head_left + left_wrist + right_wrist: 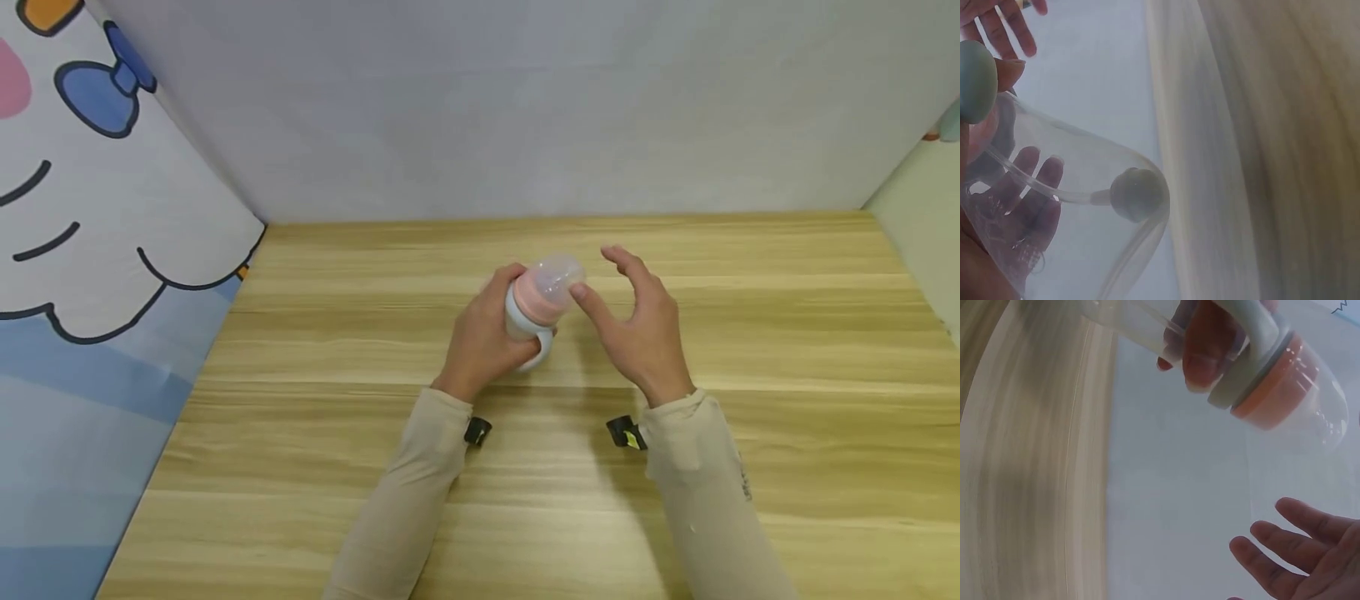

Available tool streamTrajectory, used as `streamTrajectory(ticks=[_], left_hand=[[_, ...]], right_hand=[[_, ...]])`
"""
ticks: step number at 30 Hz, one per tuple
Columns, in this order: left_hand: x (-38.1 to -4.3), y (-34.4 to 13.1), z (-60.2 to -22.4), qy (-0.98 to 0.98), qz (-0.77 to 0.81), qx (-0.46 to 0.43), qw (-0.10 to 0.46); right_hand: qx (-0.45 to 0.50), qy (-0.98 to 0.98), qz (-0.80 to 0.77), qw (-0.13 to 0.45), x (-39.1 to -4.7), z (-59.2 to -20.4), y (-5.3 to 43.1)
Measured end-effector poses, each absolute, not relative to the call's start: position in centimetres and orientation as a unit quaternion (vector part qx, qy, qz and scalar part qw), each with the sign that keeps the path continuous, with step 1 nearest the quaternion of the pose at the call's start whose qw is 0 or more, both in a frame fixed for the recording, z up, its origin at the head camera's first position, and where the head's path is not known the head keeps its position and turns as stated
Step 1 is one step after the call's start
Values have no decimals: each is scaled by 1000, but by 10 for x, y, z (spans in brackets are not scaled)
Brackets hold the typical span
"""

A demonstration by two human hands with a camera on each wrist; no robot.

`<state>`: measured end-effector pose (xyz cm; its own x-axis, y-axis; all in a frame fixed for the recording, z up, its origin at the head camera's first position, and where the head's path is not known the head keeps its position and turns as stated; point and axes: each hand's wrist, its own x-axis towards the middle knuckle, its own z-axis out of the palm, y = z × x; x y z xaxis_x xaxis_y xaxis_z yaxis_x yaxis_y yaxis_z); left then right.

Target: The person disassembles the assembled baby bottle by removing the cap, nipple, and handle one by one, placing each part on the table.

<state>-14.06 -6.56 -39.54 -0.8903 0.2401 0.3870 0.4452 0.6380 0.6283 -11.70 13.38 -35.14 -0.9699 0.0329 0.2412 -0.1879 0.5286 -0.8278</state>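
Observation:
My left hand (483, 337) grips a baby bottle (536, 298) above the table, its fingers curled round the body and handle. The bottle is tilted, with its clear dome cap (1325, 406) up and away from me. Below the cap sit a pink collar (1282, 384) and a pale grey handled ring (1250, 369). Through the clear body, the left wrist view shows a straw tube ending in a round grey weight (1138, 194). My right hand (647, 333) is beside the cap with fingers spread and extended, thumb tip close to the dome.
A wood-grain table (337, 450) lies under both hands. Behind it stands a plain pale wall (525, 125). A cartoon-printed panel (105, 217) borders the left side. Small black wrist cameras (477, 431) are strapped at both cuffs.

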Motion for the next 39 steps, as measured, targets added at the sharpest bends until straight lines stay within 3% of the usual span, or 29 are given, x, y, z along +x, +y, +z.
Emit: streamTrajectory(ticks=[23, 39], left_hand=[[-133, -51, -398, -893, -377, -217, 119], [-129, -51, -394, -892, -362, -220, 157]], right_hand=[[54, -833, 524, 173, -116, -350, 125], [68, -821, 539, 175, -113, -357, 109]])
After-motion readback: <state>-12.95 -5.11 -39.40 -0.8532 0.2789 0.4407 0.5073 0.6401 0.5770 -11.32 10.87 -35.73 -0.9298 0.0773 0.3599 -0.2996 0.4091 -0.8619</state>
